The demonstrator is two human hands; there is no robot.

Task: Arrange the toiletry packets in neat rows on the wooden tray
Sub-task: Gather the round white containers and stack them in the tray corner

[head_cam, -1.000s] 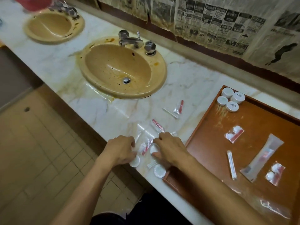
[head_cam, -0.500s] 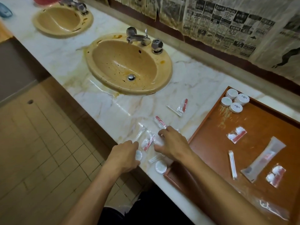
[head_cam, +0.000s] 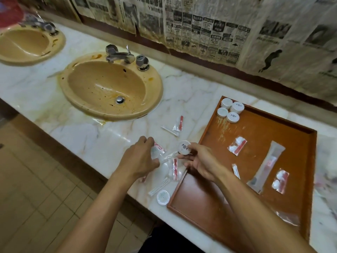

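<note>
My right hand [head_cam: 199, 162] pinches a round white soap disc [head_cam: 184, 147], lifted above the counter just left of the wooden tray [head_cam: 259, 132]. My left hand [head_cam: 141, 158] grips a clear packet [head_cam: 156, 151] with a red strip. More clear packets [head_cam: 174, 169], thin stick packets [head_cam: 158, 186] and another white disc [head_cam: 162, 197] lie on the marble below my hands. On the tray sit several white discs [head_cam: 230, 110] in the far left corner, two cotton packets [head_cam: 237, 145] [head_cam: 280, 180], a long toothbrush sachet [head_cam: 267, 163] and a small stick packet [head_cam: 235, 170].
A stained yellow sink [head_cam: 111, 88] with a metal tap [head_cam: 118, 55] is set in the marble counter [head_cam: 63, 114]; a second sink [head_cam: 27, 44] lies far left. A red-strip packet [head_cam: 178, 123] and a stick [head_cam: 168, 130] lie between sink and tray. Newspaper covers the wall [head_cam: 209, 30]. Tiled floor [head_cam: 36, 189] is below.
My right hand has lifted a white disc off the counter toward the tray. My left hand moved up and right and now holds a clear packet.
</note>
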